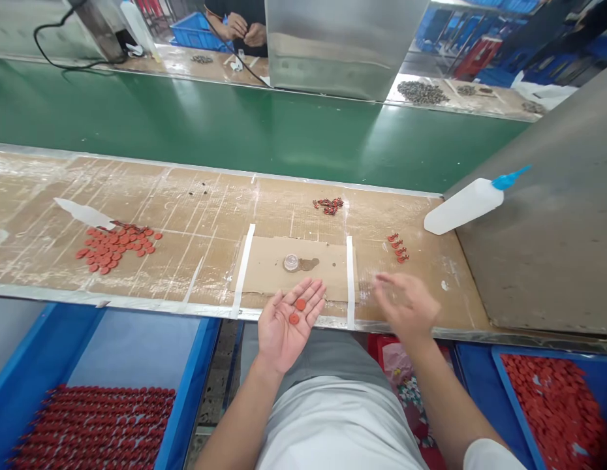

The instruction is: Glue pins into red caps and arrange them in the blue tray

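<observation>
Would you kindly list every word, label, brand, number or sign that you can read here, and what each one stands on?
None can be read.
The white bottle and cardboard piece show no lettering.
Any marks on the red discs in the left hand are too small to tell.

The left hand (pixel 282 331) is palm up, fingers (pixel 315 300) extended, while the blurred right hand (pixel 408 307) seems loosely curled.
</observation>
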Demonstrator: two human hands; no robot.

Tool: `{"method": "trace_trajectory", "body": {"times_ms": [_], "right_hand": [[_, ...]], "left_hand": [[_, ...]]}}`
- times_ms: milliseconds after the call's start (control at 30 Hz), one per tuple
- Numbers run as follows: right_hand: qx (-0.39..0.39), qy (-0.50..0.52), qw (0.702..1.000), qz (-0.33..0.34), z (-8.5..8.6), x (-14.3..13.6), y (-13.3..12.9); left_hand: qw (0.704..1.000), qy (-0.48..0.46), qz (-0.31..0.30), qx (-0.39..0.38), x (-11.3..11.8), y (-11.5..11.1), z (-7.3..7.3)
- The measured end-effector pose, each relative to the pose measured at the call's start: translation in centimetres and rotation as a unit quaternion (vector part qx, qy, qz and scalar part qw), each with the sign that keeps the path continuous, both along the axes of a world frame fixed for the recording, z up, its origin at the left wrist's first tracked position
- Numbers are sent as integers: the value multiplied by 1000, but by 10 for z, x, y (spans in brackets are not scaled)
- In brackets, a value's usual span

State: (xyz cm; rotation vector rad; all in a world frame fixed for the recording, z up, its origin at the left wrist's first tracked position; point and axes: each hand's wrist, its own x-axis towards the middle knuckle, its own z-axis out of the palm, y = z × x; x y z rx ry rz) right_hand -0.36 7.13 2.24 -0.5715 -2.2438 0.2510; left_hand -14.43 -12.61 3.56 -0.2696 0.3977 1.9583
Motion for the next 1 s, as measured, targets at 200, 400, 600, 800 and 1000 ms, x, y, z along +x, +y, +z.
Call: {"method": "trace_trajectory", "body": {"times_ms": [200,400,600,800,1000], "right_hand": [[-101,-36,954,279,11,-36,-86],[-158,-77,939,295,0,-54,-107],[-403,-70,872,269,6,-53,-111],[-773,46,608,176,5,-56,-105],[-845,46,506,169,1,-61,-104]], "left_hand": [[1000,14,-9,10,3,1,3],[999,42,10,-9,3,-7,2],[998,12,29,-50,6,-10,-10],[990,90,73,-78,11,-13,-18],[980,177,53,-67,17,-14,-30]]}}
